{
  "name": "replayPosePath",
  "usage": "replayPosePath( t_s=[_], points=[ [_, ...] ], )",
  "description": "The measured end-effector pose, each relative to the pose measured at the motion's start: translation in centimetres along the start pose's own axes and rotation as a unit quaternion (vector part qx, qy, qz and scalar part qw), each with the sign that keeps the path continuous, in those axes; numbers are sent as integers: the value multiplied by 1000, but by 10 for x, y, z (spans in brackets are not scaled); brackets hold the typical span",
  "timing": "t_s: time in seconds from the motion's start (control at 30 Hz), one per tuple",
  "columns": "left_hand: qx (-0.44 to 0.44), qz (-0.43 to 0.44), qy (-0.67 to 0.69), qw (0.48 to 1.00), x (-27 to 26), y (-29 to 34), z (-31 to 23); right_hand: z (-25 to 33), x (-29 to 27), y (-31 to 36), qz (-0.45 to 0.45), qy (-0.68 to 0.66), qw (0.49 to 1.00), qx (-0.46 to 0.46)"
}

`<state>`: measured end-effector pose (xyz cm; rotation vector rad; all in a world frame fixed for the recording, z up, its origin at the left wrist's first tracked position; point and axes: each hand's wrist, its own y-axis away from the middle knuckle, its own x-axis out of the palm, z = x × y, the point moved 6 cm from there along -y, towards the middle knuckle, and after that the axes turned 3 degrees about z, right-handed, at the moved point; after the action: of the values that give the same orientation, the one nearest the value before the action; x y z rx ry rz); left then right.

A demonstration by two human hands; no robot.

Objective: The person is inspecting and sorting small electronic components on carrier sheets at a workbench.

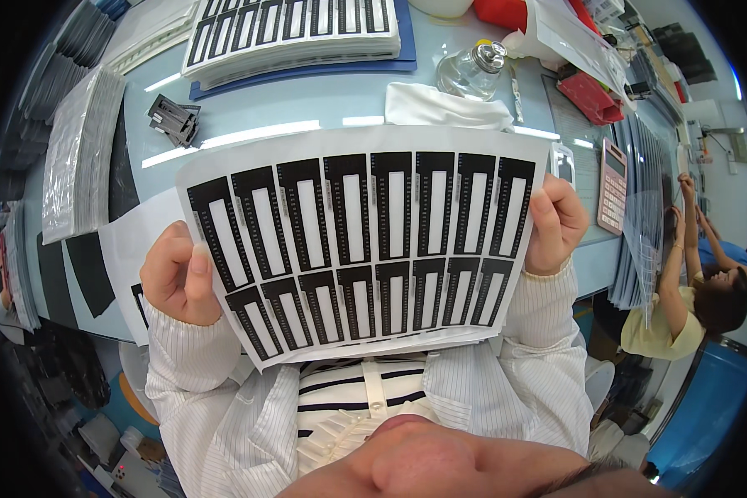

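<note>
A white sheet (365, 139) printed with two rows of black frame-shaped labels is stretched between my hands, tilted over the near edge of the table. My left hand (183, 274) pinches its left edge between thumb and curled fingers. On the opposite edge, my right hand (556, 224) grips the sheet in the same way. The lower edge of the sheet hangs in front of my striped shirt, and more paper shows just beneath it. Another white sheet (137, 241) lies partly hidden behind my left hand.
Beyond the sheet, a stack of similar printed sheets (299, 54) rests on a blue board. Around it are a dark grey clip-like part (174, 120), a glass bottle (469, 70), a white cloth (448, 108) and a pink calculator (612, 187). Plastic-wrapped stacks (83, 158) stand left; people work at right.
</note>
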<state>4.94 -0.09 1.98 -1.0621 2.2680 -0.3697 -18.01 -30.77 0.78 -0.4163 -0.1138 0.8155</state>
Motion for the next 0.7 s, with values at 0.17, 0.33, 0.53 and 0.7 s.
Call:
replayPosePath(
  t_s=[0.17,0.33,0.53,0.7],
  points=[
    [-11,-5,0,1000,0,-1,0,-1,5,-2,10,-5,1000,3],
    [-24,18,-42,999,-3,-4,1,-9,11,-5,8,80,993,90],
    [36,64,-55,996,6,-24,-10,-18,19,-10,34,194,977,85],
    [119,237,-132,955,30,-51,-36,-27,15,-8,22,155,981,112]
  ],
)
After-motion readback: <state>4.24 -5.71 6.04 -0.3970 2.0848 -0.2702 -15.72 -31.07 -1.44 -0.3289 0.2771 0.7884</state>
